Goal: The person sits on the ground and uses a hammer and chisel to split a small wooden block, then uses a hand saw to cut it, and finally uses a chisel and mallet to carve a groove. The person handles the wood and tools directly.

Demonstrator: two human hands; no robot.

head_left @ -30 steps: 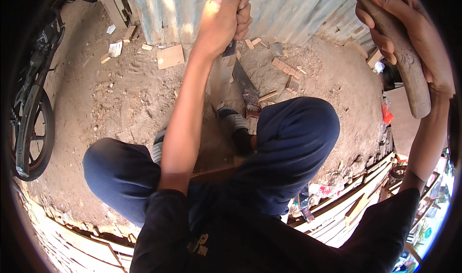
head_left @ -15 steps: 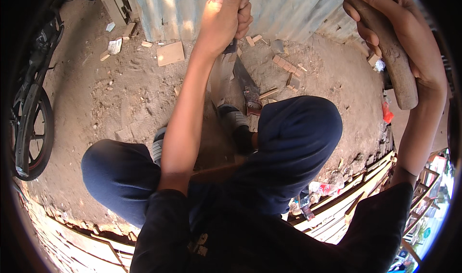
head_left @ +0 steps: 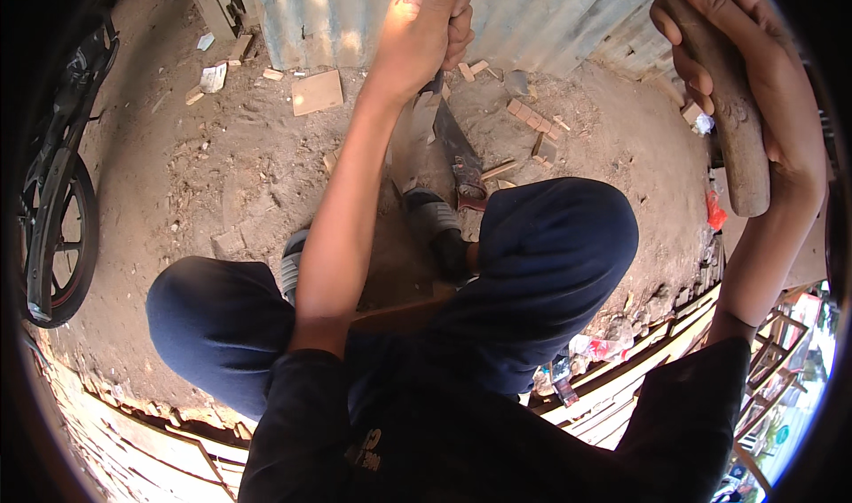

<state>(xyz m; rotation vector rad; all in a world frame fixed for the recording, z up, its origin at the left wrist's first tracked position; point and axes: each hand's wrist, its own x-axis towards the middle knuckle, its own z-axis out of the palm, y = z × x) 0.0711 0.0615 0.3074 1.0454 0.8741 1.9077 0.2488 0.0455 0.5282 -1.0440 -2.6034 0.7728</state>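
My left hand (head_left: 424, 37) is closed in a fist around a dark narrow bar (head_left: 435, 83), whose upper end runs out of the picture at the top. At the upper right, my right hand (head_left: 781, 95) is wrapped around a thick round wooden stick (head_left: 742, 148). The stick slants down along the wrist, and its upper end is cut off by the frame. Beneath my left fist a blurred, pale upright piece (head_left: 406, 153) stands close to my foot; its kind is unclear. Beside it on the dirt lies a dark flat tool (head_left: 458, 153) with a brownish end.
A corrugated metal wall (head_left: 355, 19) closes off the far side. Wood offcuts (head_left: 318, 92) and a row of small blocks (head_left: 532, 115) litter the dirt ground. At the left stands a motorcycle (head_left: 58, 228). My bent knees (head_left: 559, 246) flank the middle, with wooden slats (head_left: 621, 396) behind.
My right hand and the wooden stick have come down slightly. The left hand has shifted a little to the right in the picture, still gripping the dark bar.
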